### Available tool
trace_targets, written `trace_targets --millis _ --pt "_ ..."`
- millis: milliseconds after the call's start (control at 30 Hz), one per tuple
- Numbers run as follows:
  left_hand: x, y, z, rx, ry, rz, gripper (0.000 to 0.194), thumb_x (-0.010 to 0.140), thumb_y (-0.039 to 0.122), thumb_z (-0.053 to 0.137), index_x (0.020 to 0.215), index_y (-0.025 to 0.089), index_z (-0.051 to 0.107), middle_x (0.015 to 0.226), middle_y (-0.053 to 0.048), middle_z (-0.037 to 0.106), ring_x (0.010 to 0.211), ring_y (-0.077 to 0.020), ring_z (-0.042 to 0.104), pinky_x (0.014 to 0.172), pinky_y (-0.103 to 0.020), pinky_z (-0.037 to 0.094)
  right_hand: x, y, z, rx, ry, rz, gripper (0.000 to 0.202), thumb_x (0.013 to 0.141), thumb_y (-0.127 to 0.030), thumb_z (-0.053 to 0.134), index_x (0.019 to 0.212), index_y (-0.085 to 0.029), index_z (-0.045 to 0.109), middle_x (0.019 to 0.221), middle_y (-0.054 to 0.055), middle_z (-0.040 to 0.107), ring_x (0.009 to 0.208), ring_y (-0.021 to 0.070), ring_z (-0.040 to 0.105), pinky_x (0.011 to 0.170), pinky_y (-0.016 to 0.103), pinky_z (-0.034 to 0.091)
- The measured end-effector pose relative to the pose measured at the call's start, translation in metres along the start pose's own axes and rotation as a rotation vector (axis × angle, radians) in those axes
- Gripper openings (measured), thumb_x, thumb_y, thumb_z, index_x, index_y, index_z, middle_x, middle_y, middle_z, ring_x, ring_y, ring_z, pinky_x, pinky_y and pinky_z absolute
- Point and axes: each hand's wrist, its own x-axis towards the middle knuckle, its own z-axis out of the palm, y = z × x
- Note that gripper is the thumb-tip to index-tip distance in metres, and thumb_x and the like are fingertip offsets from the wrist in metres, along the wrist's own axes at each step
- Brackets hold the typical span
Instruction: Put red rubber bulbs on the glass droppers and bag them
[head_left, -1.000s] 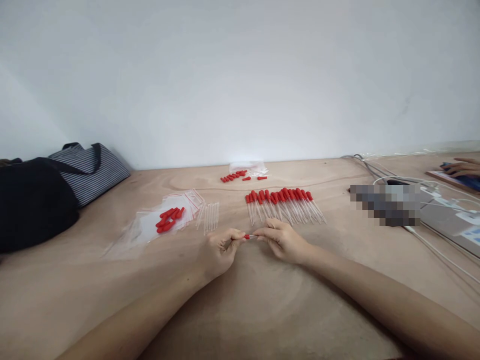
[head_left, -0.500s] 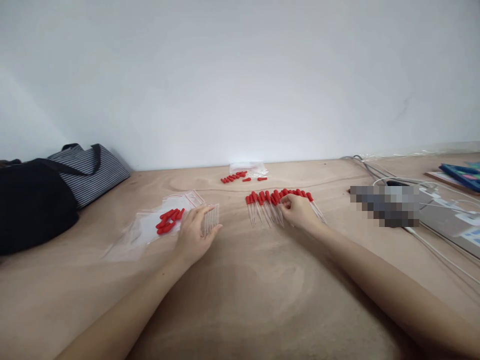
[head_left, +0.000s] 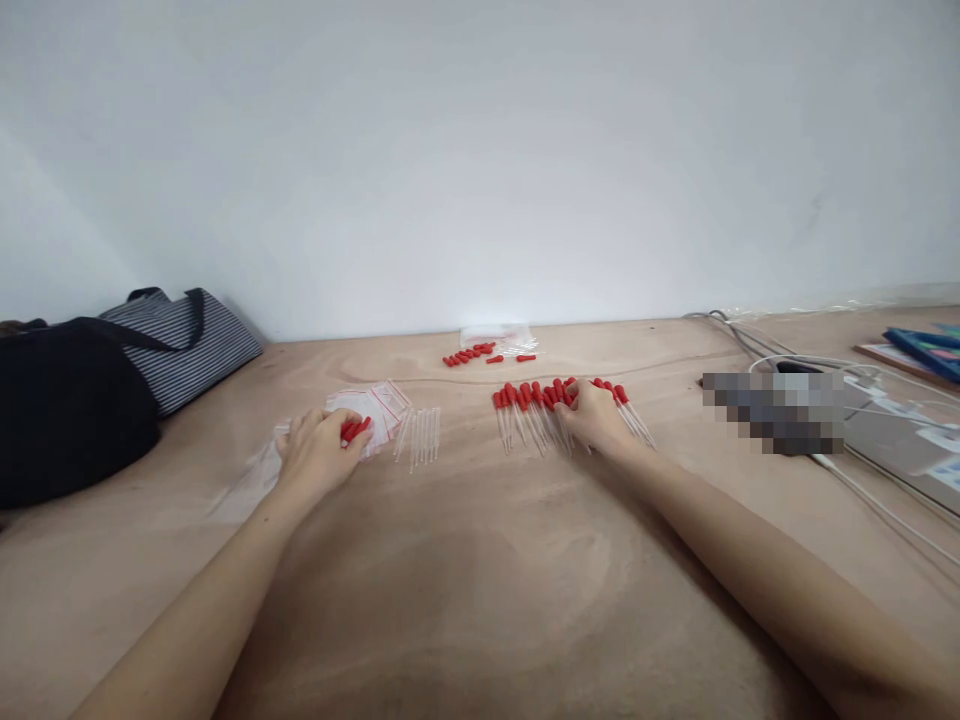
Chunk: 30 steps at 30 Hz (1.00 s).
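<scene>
The row of droppers [head_left: 535, 392] lies flat on the wooden table [head_left: 480, 600], each one a glossy red bulb on a slim clear tube, the bulbs at the far end and the narrow tips towards the person, packed so close that some bulbs overlap. From where I stand, the right hand [head_left: 592, 415] is down on that row, right of its middle, fingers bent in among the bulbs; it covers several droppers, and I can't tell whether it grips one.

Left of the row, a little way off, a set of bare tubes [head_left: 424, 435] lies side by side, clear and thin. Further left of the row, the left hand [head_left: 316, 448] bends over some loose red bulbs [head_left: 358, 429] on a spread of clear plastic bags [head_left: 375, 405] with red edging. It hides part of that heap, so whether its fingers have closed on a bulb I can't say.

Beyond the row, towards the wall, more red bulbs [head_left: 469, 354] lie beside another clear bag [head_left: 491, 334]. Far left of the row sits a striped bag [head_left: 195, 350] against a black one; well to its right are grey and white cables [head_left: 739, 335] and a blurred-out patch.
</scene>
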Motion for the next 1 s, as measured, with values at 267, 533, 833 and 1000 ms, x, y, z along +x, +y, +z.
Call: trace_targets --millis 267,533,833,1000 --pt "0.012 -0.024 0.002 -0.02 -0.03 -0.04 0.021 0.077 0.031 0.049 0.084 0.018 0.064 0.086 -0.011 0.062 0.086 -0.0306 0.055 0.068 -0.037 0.042 -0.015 -0.064 0.017 0.042 -0.151 -0.148 0.018 0.076 -0.021 0.048 0.089 -0.012 0.056 0.092 0.013 0.061 0.087 0.0209 0.058 0.071 0.027 0.041" --pt "0.007 -0.008 0.016 0.072 0.095 0.039 0.026 0.076 0.039 0.05 0.08 0.019 0.066 0.089 -0.011 0.061 0.093 -0.0312 0.052 0.075 -0.04 0.04 -0.009 -0.111 0.036 0.109 -0.268 -0.133 0.024 0.074 -0.02 0.049 0.094 -0.008 0.056 0.097 0.019 0.06 0.095 0.0263 0.056 0.075 0.033 0.044" --pt "0.007 -0.005 0.025 0.092 0.158 0.004 0.028 0.075 0.039 0.048 0.073 0.019 0.067 0.086 -0.013 0.061 0.091 -0.0331 0.051 0.074 -0.043 0.039 -0.017 -0.159 0.061 0.208 -0.404 -0.043 0.025 0.072 -0.025 0.054 0.093 -0.011 0.059 0.093 0.016 0.063 0.087 0.0255 0.06 0.066 0.033 0.048" --pt "0.007 0.001 0.022 -0.079 0.222 0.059 0.02 0.075 0.031 0.045 0.073 0.017 0.059 0.081 -0.01 0.061 0.086 -0.0261 0.054 0.076 -0.037 0.041 -0.012 -0.163 0.061 0.23 -0.418 0.009 0.027 0.07 -0.019 0.055 0.096 -0.011 0.059 0.094 0.017 0.063 0.089 0.0268 0.06 0.065 0.032 0.049"
